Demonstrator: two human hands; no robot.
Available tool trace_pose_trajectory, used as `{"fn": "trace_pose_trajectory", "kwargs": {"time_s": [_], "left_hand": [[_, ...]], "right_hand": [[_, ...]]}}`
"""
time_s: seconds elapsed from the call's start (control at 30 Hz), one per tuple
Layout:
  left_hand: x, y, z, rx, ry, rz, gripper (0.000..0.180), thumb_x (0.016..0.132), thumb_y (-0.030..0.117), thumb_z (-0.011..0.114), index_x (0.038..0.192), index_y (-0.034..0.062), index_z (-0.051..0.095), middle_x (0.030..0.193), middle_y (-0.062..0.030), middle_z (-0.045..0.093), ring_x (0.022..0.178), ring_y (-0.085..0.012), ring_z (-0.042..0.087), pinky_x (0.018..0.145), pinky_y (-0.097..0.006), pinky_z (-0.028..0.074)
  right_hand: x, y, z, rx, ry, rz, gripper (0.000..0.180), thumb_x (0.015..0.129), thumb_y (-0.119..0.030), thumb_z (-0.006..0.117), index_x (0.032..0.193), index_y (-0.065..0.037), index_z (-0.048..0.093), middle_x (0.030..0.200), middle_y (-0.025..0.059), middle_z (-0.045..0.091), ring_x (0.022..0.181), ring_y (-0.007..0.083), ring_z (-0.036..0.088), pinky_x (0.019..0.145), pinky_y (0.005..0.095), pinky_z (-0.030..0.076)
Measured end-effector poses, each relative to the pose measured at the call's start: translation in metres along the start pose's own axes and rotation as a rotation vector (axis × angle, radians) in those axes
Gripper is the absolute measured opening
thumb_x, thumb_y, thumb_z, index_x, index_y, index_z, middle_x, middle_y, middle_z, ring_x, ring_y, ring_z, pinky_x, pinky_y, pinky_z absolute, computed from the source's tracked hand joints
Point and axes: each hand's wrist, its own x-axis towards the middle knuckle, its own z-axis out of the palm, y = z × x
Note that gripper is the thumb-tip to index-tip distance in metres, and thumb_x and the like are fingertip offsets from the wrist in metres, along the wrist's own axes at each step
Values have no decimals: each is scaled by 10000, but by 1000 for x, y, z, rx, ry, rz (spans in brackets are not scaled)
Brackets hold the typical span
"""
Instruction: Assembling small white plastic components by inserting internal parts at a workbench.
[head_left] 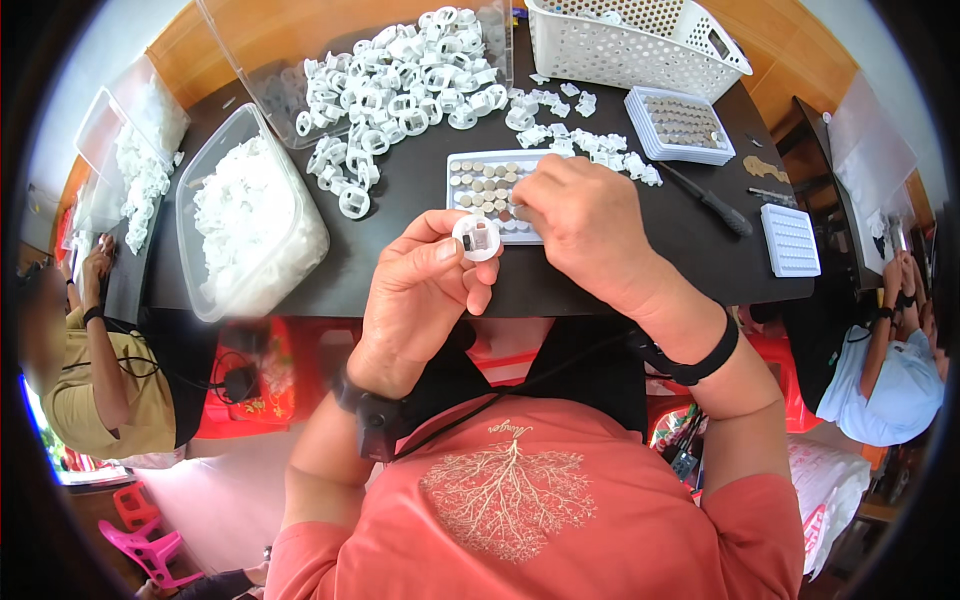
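Between the thumb and fingers of my left hand [412, 290] is a round white plastic part [477, 240] with a square opening and a small dark piece in it. My right hand [592, 222] reaches over a white tray [463, 158] holding rows of small round greyish discs [486, 186]. Its fingertips are pinched together at the tray, and whatever they hold is hidden. Beyond the tray lies a large heap of similar white round parts [405, 85], spilling from a clear bin [262, 75] laid open toward me.
A clear tub [313, 245] of small white pieces stands left. At the back right are a white perforated basket [640, 55] and stacked disc trays [690, 155]. A black-handled screwdriver [722, 212] and another white tray [790, 243] lie right. People sit at both sides.
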Motion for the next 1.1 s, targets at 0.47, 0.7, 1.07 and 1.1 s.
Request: {"fn": "trace_pose_trajectory", "kwargs": {"time_s": [0.47, 0.7, 1.07, 1.1], "left_hand": [[-4, 0, -8, 52, 1, -28, 332, 842, 184, 767, 1094, 11, 637, 1059, -194, 625, 853, -236, 617, 604, -283, 509], [-6, -2, 0, 126, 22, 7, 336, 859, 201, 762, 1087, -9, 630, 1004, -191, 660, 803, -238, 636, 554, -291, 515], [-8, 6, 10, 266, 60, 66, 259, 832, 36, 762, 1040, -39, 627, 960, -167, 699, 809, -244, 703, 580, -328, 564], [-8, 6, 10, 287, 64, 85, 258, 827, 34, 766, 1032, -40, 628, 963, -167, 698, 810, -241, 702, 582, -326, 563]], "right_hand": [[-5, -2, 4, -124, -92, -47, 131, 727, -36, 673, 844, -60, 619, 833, 82, 606, 799, 276, 631, 678, 400, 504], [-8, -22, -6, 261, 172, -25, 174, 764, -2, 682, 880, -62, 567, 800, 91, 572, 742, 301, 606, 634, 401, 480], [-20, -42, 0, 759, 205, 106, 174, 815, 71, 681, 908, -30, 574, 826, 101, 571, 713, 277, 593, 619, 359, 496], [-21, -42, 0, 818, 193, 132, 171, 819, 72, 683, 906, -29, 576, 829, 100, 569, 716, 271, 591, 620, 353, 496]]}}
